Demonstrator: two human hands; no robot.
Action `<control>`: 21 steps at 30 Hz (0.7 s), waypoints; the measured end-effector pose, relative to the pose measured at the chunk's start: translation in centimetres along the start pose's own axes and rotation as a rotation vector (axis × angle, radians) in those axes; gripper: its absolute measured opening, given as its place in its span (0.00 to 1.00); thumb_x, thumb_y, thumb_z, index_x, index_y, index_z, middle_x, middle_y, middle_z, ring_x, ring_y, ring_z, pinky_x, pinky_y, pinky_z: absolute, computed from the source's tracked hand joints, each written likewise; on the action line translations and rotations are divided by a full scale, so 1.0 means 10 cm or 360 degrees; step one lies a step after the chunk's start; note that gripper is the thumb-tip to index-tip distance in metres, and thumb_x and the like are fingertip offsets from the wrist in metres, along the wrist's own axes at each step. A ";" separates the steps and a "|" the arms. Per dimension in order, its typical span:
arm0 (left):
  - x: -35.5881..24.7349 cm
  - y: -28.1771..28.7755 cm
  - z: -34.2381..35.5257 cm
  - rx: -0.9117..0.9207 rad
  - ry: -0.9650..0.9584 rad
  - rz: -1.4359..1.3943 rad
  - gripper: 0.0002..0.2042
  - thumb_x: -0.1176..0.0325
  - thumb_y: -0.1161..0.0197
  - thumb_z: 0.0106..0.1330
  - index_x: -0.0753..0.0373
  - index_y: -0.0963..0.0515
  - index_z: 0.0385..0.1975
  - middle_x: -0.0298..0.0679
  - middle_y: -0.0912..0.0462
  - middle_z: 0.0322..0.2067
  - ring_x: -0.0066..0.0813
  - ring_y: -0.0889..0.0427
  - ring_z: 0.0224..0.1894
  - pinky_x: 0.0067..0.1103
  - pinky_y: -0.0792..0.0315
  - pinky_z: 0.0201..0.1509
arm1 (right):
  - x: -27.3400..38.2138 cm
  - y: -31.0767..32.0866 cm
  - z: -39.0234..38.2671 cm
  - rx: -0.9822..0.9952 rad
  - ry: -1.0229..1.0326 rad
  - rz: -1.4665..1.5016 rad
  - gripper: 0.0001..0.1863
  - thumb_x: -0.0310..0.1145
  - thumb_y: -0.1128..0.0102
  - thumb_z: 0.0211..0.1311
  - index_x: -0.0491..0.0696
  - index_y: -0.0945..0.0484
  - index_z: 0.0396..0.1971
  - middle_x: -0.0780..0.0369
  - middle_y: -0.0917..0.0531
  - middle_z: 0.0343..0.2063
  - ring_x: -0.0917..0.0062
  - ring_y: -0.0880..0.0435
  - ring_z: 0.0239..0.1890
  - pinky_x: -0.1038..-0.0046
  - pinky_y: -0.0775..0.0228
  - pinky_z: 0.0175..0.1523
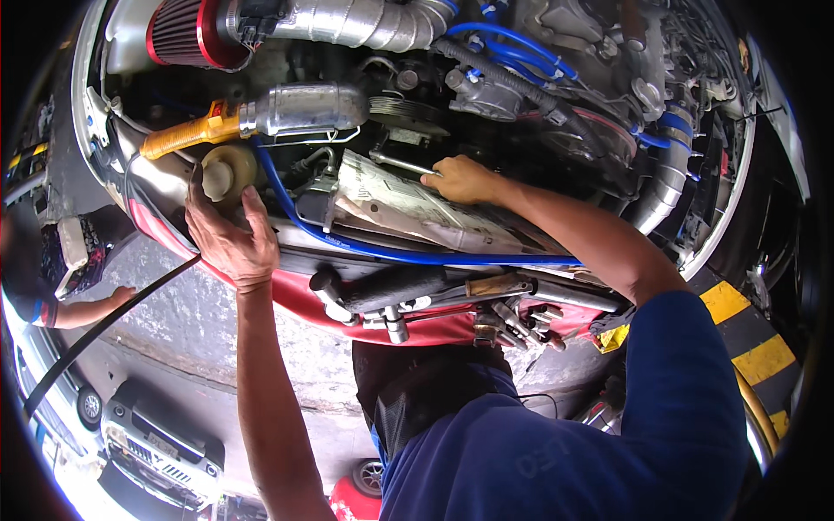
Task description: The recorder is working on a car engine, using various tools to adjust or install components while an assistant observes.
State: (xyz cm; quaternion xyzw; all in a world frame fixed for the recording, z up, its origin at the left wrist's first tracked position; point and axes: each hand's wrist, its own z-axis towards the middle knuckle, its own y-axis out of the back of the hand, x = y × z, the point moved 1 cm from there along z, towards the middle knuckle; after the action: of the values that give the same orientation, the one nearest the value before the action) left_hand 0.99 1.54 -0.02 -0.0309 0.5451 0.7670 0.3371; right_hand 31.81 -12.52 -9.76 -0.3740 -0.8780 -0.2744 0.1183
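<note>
My right hand (465,180) is closed around the end of a slim metal wrench (398,163) that reaches left into the engine bay; its far end is partly lost in shadow. Just below the wrench lies a crumpled printed sheet of paper (382,195). At the front left edge of the bay, my left hand (230,236) is open, thumb and fingers apart. Its fingertips are beside a round beige thing (228,174), which may be a roll or a cap. Above that rests a caged work lamp (313,108) with an orange handle (193,130).
A blue hose (382,253) curves along the front edge. Below it, a red cover (300,295) carries several tools, among them a wooden-handled hammer (499,285) and loose sockets (517,321). A red air filter (187,33) sits top left. Another person's arm (87,308) shows at left.
</note>
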 end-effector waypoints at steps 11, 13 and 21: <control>0.02 0.00 0.00 -0.0005 -0.0029 0.0019 0.30 0.57 0.40 0.68 0.68 0.35 0.65 0.52 0.25 0.56 0.53 0.24 0.56 0.39 0.32 0.61 | 0.47 0.02 0.02 0.0175 0.0147 -0.0473 0.26 0.47 0.49 0.73 0.36 0.17 0.44 0.39 0.16 0.38 0.49 0.14 0.45 0.53 0.23 0.50; 0.02 0.00 0.00 -0.0001 -0.0031 0.0008 0.30 0.57 0.40 0.68 0.68 0.35 0.65 0.52 0.25 0.57 0.53 0.24 0.56 0.39 0.32 0.61 | 0.39 -0.03 0.08 0.0099 0.0001 -0.0361 0.24 0.46 0.48 0.73 0.37 0.17 0.44 0.39 0.16 0.40 0.48 0.15 0.46 0.53 0.23 0.51; 0.03 -0.01 0.00 -0.0001 -0.0021 -0.0020 0.30 0.57 0.41 0.68 0.68 0.35 0.65 0.52 0.25 0.57 0.53 0.24 0.57 0.39 0.32 0.63 | -0.35 -0.27 0.20 -0.0058 0.0116 -0.0251 0.19 0.40 0.45 0.69 0.36 0.18 0.38 0.41 0.15 0.37 0.47 0.15 0.45 0.52 0.23 0.50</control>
State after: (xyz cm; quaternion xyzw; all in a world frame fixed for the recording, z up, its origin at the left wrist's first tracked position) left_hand 0.86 1.70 -0.25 -0.0294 0.5424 0.7653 0.3453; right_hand 32.31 -14.95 -13.93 -0.2956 -0.8946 -0.3123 0.1213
